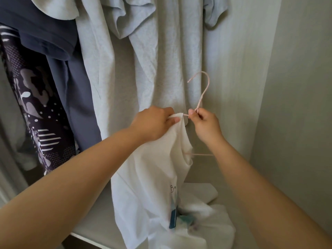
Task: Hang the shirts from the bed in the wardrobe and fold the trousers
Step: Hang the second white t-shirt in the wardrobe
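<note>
Two hands (154, 123) (205, 124), one shirt (152, 186), one hanger (203, 92)

"Be" on white shirt (150, 186)

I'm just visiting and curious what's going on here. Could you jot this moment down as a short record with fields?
place: wardrobe, grey shirts hanging behind
left grip: hand holds the white shirt at its top edge
right grip: hand pinches the pink hanger below its hook
stage: hanger partly inside shirt, not yet hung
</note>
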`<state>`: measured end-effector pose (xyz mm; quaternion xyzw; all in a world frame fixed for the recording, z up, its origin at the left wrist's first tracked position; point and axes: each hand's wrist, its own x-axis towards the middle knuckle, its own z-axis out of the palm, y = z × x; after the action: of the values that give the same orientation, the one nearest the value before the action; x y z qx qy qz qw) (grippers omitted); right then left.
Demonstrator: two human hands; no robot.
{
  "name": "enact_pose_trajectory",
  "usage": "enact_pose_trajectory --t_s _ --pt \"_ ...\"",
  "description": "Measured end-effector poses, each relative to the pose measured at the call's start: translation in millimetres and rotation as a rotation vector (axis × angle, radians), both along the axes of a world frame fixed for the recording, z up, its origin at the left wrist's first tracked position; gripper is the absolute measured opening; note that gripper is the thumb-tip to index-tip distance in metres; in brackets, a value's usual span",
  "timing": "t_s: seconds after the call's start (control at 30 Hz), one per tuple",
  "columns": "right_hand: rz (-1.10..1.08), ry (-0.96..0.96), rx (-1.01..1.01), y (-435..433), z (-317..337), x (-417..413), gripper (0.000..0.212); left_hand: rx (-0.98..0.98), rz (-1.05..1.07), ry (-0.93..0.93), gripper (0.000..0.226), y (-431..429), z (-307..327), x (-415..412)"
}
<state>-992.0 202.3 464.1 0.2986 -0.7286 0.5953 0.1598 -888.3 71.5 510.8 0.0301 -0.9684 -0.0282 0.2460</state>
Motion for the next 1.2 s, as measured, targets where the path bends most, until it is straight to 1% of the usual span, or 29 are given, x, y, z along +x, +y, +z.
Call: enact_pose_trajectory --t_s 0.07,0.13,0.17,0.23,0.27,0.3,0.33,0.37,0.4,0.47,0.5,0.53,0.57,0.6,0.67,0.7,0.73,0.77,0.8,0.87,0.93,0.97,1.0,1.07,1.1,1.13,1.2 --pt "0.044 0.090 0.069 -6 5 10 0.034 0.027 -0.034 0.077 0.029 2 -5 0" --pt "0.046 0.187 0.076 -9 4 14 0.023 0.109 -0.040 0.119 0.027 2 -8 -1" --pt "-0.014 0.236 0.026 -8 1 15 0.020 0.155 -0.029 0.138 0.028 0 -8 -1" --pt "-0.185 0.298 -0.167 -3 -11 18 0.021 0.232 0.006 0.195 0.035 -5 -6 1" --pt "-0.241 0.313 -0.261 0 -20 20 0.018 0.258 0.023 0.225 0.036 -7 -5 3" --pt "-0.257 0.312 -0.314 1 -31 21 0.018 0.271 0.034 0.261 0.035 -9 -5 4" --pt "-0.238 0.284 -0.332 1 -43 23 0.024 0.274 0.041 0.298 0.033 -11 -5 6" --pt "-0.209 0.257 -0.321 1 -56 24 0.033 0.278 0.045 0.332 0.034 -12 -5 8" --pt "-0.200 0.261 -0.267 1 -69 24 0.040 0.290 0.047 0.365 0.034 -14 -7 10" --pt "-0.225 0.349 -0.046 3 -94 21 0.042 0.338 0.047 0.417 0.034 -16 -9 15" --pt "-0.223 0.325 0.076 3 -106 16 0.041 0.359 0.046 0.435 0.033 -17 -10 17" --pt "-0.209 0.207 0.176 1 -115 10 0.041 0.376 0.046 0.448 0.032 -17 -11 18" --pt "-0.182 0.007 0.232 -2 -119 4 0.039 0.390 0.046 0.452 0.029 -18 -12 20" --pt "-0.132 -0.260 0.228 -5 -118 -2 0.037 0.405 0.044 0.449 0.028 -19 -13 22" --pt "0.041 -0.740 0.073 -13 -111 -8 0.035 0.442 0.012 0.435 0.026 -19 -15 24" --pt "0.120 -0.900 -0.006 -19 -106 -11 0.034 0.456 -0.012 0.425 0.025 -19 -16 25" --pt "0.176 -0.989 -0.047 -24 -101 -13 0.034 0.465 -0.033 0.417 0.024 -19 -16 27" --pt "0.211 -1.019 -0.039 -29 -98 -15 0.034 0.470 -0.052 0.412 0.024 -19 -16 28" --pt "0.233 -1.008 0.008 -33 -96 -16 0.032 0.472 -0.071 0.414 0.024 -18 -16 29" --pt "0.253 -0.955 0.160 -39 -94 -16 0.022 0.470 -0.099 0.427 0.025 -18 -16 30" --pt "0.255 -0.847 0.348 -41 -92 -14 0.013 0.461 -0.110 0.438 0.024 -20 -16 31" --pt "0.252 -0.783 0.397 -41 -90 -13 0.012 0.456 -0.111 0.441 0.024 -21 -17 31" --pt "0.267 -0.738 0.380 -42 -90 -13 0.013 0.456 -0.110 0.442 0.024 -22 -17 31" --pt "0.343 -0.775 0.247 -43 -86 -11 0.009 0.464 -0.114 0.443 0.025 -23 -17 30" --pt "0.372 -0.784 0.236 -44 -83 -10 0.009 0.469 -0.125 0.445 0.025 -23 -18 30" --pt "0.383 -0.765 0.299 -45 -80 -10 0.011 0.471 -0.140 0.449 0.025 -23 -19 29" --pt "0.380 -0.663 0.576 -48 -77 -9 0.016 0.458 -0.159 0.455 0.025 -23 -20 28"
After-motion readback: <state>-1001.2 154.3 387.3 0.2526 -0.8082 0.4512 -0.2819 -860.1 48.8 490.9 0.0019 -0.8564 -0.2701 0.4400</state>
